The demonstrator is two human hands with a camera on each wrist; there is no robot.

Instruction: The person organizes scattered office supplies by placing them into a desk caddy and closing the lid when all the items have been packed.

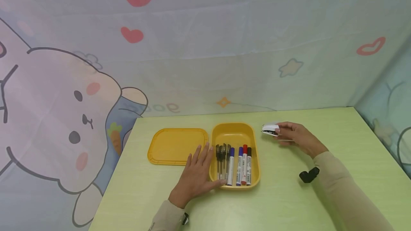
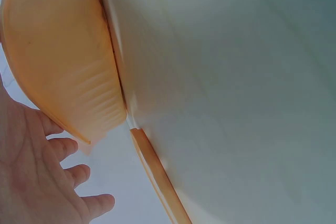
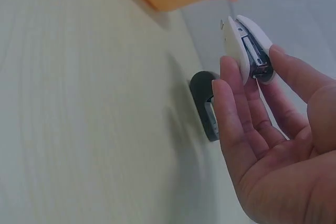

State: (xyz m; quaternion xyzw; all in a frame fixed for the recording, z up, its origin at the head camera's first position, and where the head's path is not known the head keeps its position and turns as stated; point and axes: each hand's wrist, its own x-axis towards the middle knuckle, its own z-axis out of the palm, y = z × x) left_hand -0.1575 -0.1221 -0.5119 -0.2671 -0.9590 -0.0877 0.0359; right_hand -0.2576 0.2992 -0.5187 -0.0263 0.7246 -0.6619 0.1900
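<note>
My right hand [image 1: 298,136] pinches a small white stapler [image 1: 270,129] between thumb and fingers, right of a yellow box [image 1: 236,136]. In the right wrist view the stapler [image 3: 239,45] is raised off the table. Behind it lies a black round-ended object [image 3: 201,85], partly hidden by my fingers. My left hand [image 1: 196,179] lies with straight, spread fingers along the box's left side, its thumb at the front rim. Inside the box, several black-capped pens [image 1: 221,163] lie beside markers with blue caps [image 1: 239,168], a red-capped marker [image 1: 244,167] and a black-capped marker [image 1: 249,170].
A flat yellow lid [image 1: 178,146] lies on the table left of the box, close to my left fingertips. The light green table [image 1: 282,195] ends at a printed cloth backdrop [image 1: 205,45] behind. Another cloth hangs at the right.
</note>
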